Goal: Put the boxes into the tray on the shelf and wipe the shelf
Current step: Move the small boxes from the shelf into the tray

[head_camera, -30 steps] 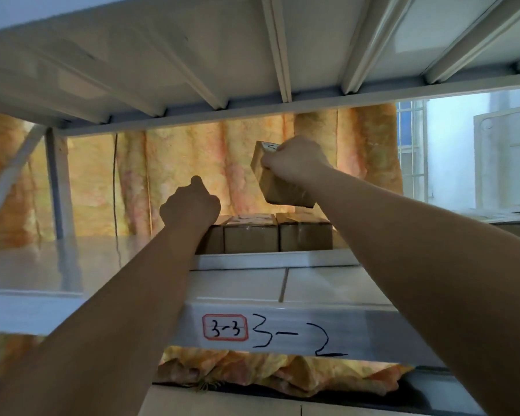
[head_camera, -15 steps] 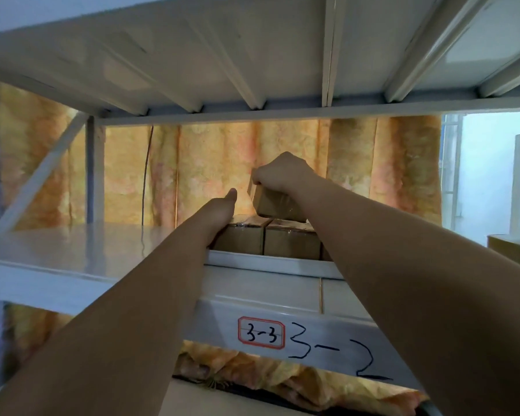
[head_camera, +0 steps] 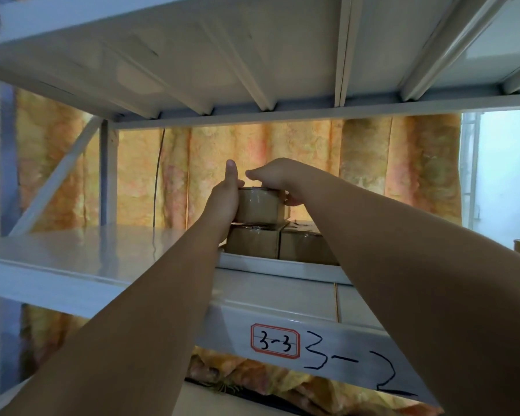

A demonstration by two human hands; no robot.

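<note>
Both hands are on one box (head_camera: 258, 205), which sits as a second layer on top of the boxes (head_camera: 252, 243) already in the tray (head_camera: 282, 267). From here I can't say whether it's fully resting on them or a hair above.

The right hand (head_camera: 275, 178) comes over the top. Its fingers (head_camera: 252, 174) curl over the lid and the thumb tucks against the near right corner, so that hand is clearly grasping the box. The left hand (head_camera: 224, 199) is flat against the box's left side with the thumb sticking straight up, touching nothing. Its fingers are hidden behind the box, so I can't tell if they wrap it or just press.

My guess on why two hands: the shelf (head_camera: 87, 253) is up high and the arms are stretched out, so one hand carries while the other squares the box up with the row below. Stacking makes sense too, since the bottom layer looks full along the front edge.

The tray sits on the shelf just behind the "3-3" label (head_camera: 275, 340). The shelf left of the tray is bare metal. I'd say the box part is partway or nearly done, and there's no cloth in sight, so the wiping is not yet started.
</note>
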